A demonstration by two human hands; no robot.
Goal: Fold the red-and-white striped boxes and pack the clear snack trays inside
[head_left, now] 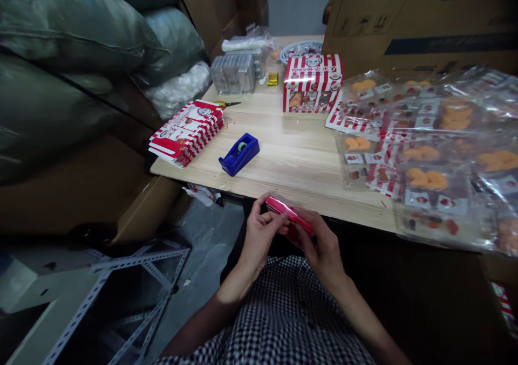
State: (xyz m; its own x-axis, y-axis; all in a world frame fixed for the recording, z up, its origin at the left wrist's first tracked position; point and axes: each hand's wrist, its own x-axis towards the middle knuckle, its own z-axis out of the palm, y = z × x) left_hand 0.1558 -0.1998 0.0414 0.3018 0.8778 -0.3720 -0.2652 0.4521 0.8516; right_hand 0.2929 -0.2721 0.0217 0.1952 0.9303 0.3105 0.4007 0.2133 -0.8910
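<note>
My left hand (261, 234) and my right hand (321, 249) are held close together just below the table's front edge. Between them they pinch a flat, glossy red piece (288, 214), probably a folded strip of card or packaging. Part of it is hidden by my fingers. The light wood table (283, 176) lies in front of my hands, which do not touch it. The nearest item on it is a blue tape dispenser (239, 154).
A stack of flat red-and-white striped box blanks (186, 132) and scissors (226, 104) lie at the table's left. A striped box (312, 83), clear plastic trays (233, 74) and clear bags of orange-and-red items (424, 155) stand beyond. Large sacks (81, 47) rise at the left; metal shelving parts (137, 284) lie on the floor.
</note>
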